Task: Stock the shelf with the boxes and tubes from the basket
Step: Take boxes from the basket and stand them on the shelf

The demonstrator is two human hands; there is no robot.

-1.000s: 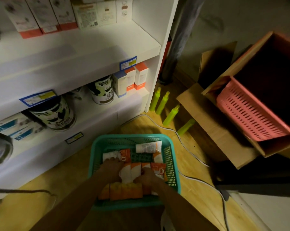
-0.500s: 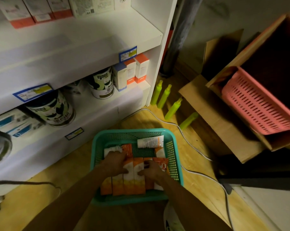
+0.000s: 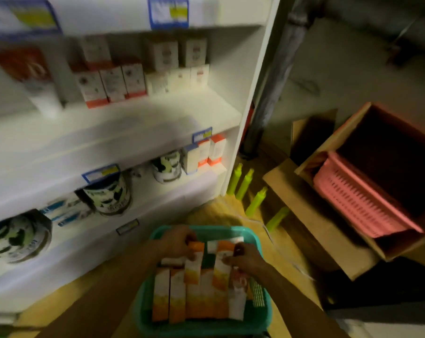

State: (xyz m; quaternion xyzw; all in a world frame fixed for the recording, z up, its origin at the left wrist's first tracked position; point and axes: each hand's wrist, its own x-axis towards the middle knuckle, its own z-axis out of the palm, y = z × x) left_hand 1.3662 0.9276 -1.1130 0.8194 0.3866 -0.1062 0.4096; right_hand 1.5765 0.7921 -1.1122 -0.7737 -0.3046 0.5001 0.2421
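Both hands down in the teal basket on the floor, just in front of the white shelf. Left hand at the far end of the row of boxes, fingers curled over the top of an orange-and-white one; right hand on the boxes beside it, fingers bent and pressed against a carton's face. Whether either grip is fully closed: cannot tell through the blur. Probably gathering several cartons together from both ends, so as to lift a bundle instead of one at a time.

Boxes tall and narrow, white above and orange below, standing packed side by side and filling most of the basket. No tubes clearly made out here. Similar orange-banded cartons already lined up on the shelf above the basket, with bare space beside them.
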